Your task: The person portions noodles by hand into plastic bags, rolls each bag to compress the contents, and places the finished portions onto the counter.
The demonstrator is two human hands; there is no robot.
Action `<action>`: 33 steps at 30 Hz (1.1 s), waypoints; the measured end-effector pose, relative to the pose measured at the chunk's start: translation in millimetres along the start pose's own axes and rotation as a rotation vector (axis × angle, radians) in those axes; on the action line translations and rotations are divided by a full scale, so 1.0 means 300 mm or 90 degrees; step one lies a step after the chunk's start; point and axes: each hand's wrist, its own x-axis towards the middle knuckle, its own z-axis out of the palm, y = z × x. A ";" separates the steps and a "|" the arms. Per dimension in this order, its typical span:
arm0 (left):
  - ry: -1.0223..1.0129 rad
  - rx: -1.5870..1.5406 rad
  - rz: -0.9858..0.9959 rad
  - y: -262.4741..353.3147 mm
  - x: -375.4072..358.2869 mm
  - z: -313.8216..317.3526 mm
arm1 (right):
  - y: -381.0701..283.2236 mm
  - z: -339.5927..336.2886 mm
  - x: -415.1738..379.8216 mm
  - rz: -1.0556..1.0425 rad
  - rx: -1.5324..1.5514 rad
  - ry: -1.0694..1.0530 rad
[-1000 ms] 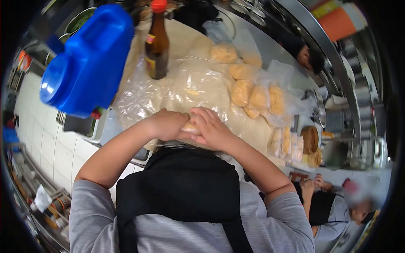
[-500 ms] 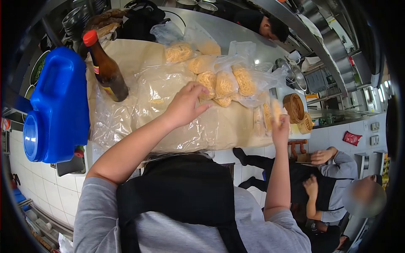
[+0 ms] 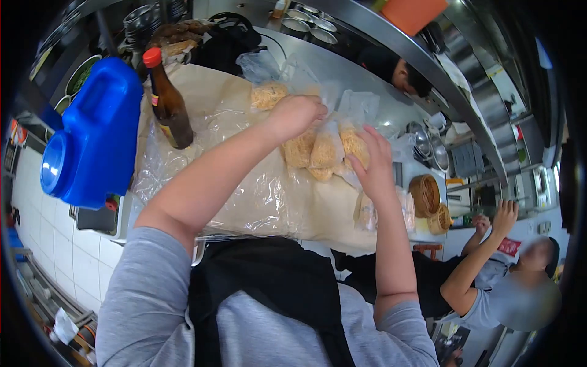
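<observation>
Several clear plastic bags of yellow noodles lie bunched on the brown paper. My left hand reaches over the back of the bunch, fingers bent together at the clear plastic top of a bag of noodles. What lies under its fingertips is partly hidden. My right hand is at the right side of the bunch, thumb and fingers apart, against another noodle bag. A separate noodle bag rests behind my left wrist. Slim packets lie beneath my right forearm.
A brown bottle with a red cap and a blue jug stand at the left. Bamboo steamers and metal bowls are at the right. One person is across the counter, another at the right.
My left hand has moved up and right onto the bags. My right hand has left the packets at the right and moved up-left to the bunch. The person at the right has raised their hands.
</observation>
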 end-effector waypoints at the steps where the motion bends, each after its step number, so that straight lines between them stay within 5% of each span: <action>1: 0.023 -0.043 0.095 -0.005 0.000 -0.054 | -0.043 0.004 0.070 -0.014 0.009 -0.003; 4: -0.022 -0.164 0.160 -0.023 -0.036 -0.233 | -0.150 -0.006 0.226 -0.146 -0.068 0.027; 6: -0.029 -0.203 0.142 -0.022 -0.095 -0.365 | -0.177 -0.028 0.301 -0.149 0.059 -0.186; 12: -0.081 -0.232 0.108 0.017 -0.377 -0.665 | -0.371 -0.041 0.398 -0.336 0.056 -0.336; 14: -0.158 -0.154 -0.055 0.073 -0.489 -0.756 | -0.437 -0.037 0.408 -0.334 0.104 -0.310; 16: -0.098 -0.083 -0.084 0.050 -0.621 -0.788 | -0.506 0.002 0.387 -0.383 0.133 -0.289; 18: -0.069 0.260 -0.128 0.054 -0.735 -0.814 | -0.562 0.066 0.353 -0.429 0.162 -0.273; 20: -0.063 0.292 -0.152 0.065 -0.822 -0.833 | -0.628 0.102 0.318 -0.471 0.168 -0.239; 22: -0.134 0.315 -0.241 0.081 -0.866 -0.844 | -0.661 0.147 0.282 -0.419 0.226 -0.201; 26: -0.067 0.325 -0.222 0.019 -0.923 -0.770 | -0.592 0.274 0.257 -0.383 0.276 -0.214; 28: 0.095 0.266 -0.189 0.000 -0.930 -0.736 | -0.519 0.413 0.214 -0.214 0.653 -0.151; 29: 0.134 0.258 -0.171 -0.017 -0.932 -0.721 | -0.519 0.490 0.184 -0.219 0.656 -0.156; 31: 0.177 0.223 -0.174 -0.042 -0.927 -0.689 | -0.570 0.641 0.107 0.045 0.860 -0.208; 33: 0.235 0.152 -0.207 -0.057 -0.918 -0.656 | -0.650 0.756 0.112 0.056 0.843 -0.298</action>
